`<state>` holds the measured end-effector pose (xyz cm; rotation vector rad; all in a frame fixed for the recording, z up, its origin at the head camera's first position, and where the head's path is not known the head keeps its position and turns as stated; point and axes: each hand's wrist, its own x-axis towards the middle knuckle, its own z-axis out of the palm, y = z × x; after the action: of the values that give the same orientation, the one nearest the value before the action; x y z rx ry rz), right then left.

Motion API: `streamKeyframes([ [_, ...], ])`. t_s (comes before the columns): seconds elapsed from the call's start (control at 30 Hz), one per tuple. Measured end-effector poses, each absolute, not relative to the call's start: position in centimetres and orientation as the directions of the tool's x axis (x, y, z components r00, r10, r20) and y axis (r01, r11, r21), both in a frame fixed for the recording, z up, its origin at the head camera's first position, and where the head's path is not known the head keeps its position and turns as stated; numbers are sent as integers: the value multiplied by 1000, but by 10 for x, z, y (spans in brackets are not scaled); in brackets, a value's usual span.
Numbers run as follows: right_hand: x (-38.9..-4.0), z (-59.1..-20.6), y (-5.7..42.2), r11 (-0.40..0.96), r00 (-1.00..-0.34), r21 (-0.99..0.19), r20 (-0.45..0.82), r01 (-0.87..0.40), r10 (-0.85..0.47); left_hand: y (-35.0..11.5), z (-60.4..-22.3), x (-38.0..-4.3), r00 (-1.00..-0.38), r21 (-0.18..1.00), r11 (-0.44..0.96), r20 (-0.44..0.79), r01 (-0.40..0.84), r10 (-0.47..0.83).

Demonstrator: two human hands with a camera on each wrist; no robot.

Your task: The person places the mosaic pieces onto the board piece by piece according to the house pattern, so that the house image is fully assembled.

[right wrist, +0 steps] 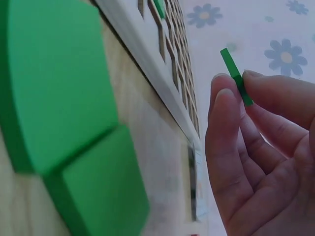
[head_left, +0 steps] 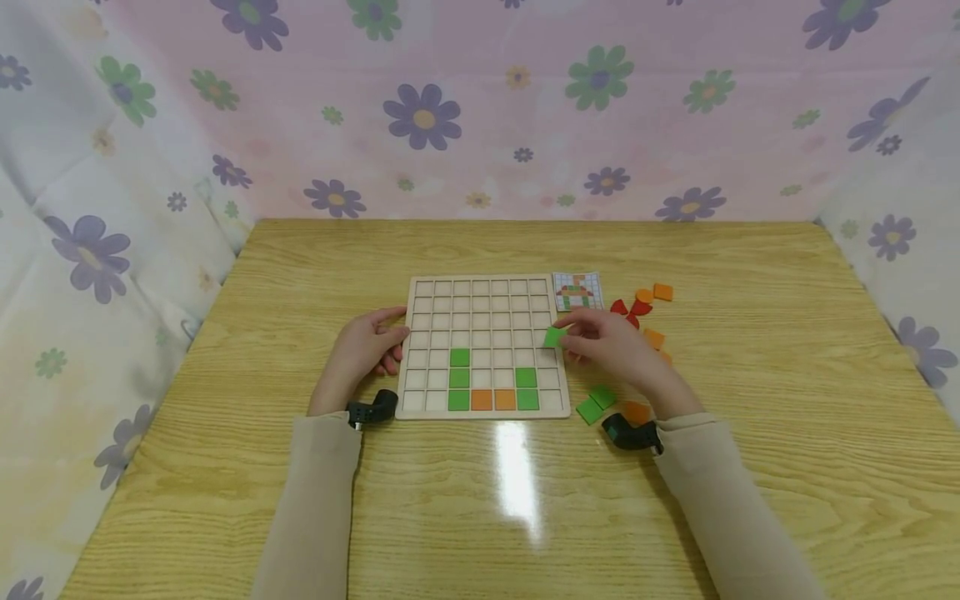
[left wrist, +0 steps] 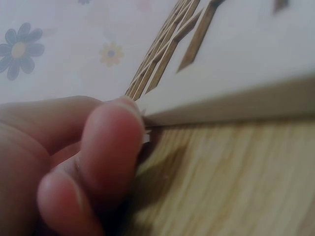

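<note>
A square wooden grid board (head_left: 483, 414) lies flat on the table. Green squares (head_left: 460, 377) and orange squares (head_left: 492, 400) fill some cells in its lower rows. My left hand (head_left: 367, 343) is at the board's left edge, thumb and index fingertips touching it; the left wrist view shows the thumb (left wrist: 112, 142) against the rim. With thumb and fingers, my right hand (head_left: 611, 346) pinches a green square tile (head_left: 554, 337) above the board's right edge. The right wrist view has this tile (right wrist: 236, 76) tilted, seen edge-on.
Beside the board's upper right corner lies a pattern card (head_left: 577, 292). Loose orange pieces (head_left: 663, 292) and red pieces (head_left: 637, 307) lie to its right. Two green tiles (head_left: 590, 409) and an orange tile (head_left: 637, 412) lie near the right wrist camera (head_left: 630, 433).
</note>
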<state>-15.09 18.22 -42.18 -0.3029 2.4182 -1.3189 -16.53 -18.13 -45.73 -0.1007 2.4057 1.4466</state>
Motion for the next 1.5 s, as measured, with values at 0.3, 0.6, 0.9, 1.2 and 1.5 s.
streamKeyframes([
  [0.3, -151, -431, 167, 565, -903, -825, -236, -9, -359, -181, -457, -166, -945, 842, 495, -307, -215, 113],
  [0.6, -152, -431, 152, 676, -926, -735, -223, -45, -304, -179, -456, -167, -945, 843, 493, -305, -213, 114],
  [0.9, -151, -428, 142, 755, -944, -649, -178, -99, -276, -181, -455, -166, -952, 857, 478, -280, -191, 122],
  [1.2, -147, -427, 133, 760, -939, -640, -179, -117, -295, -182, -458, -166, -950, 849, 488, -291, -200, 116],
  [1.5, -145, -428, 130, 773, -937, -616, -162, -150, -311, -182, -459, -165, -949, 852, 482, -294, -207, 112],
])
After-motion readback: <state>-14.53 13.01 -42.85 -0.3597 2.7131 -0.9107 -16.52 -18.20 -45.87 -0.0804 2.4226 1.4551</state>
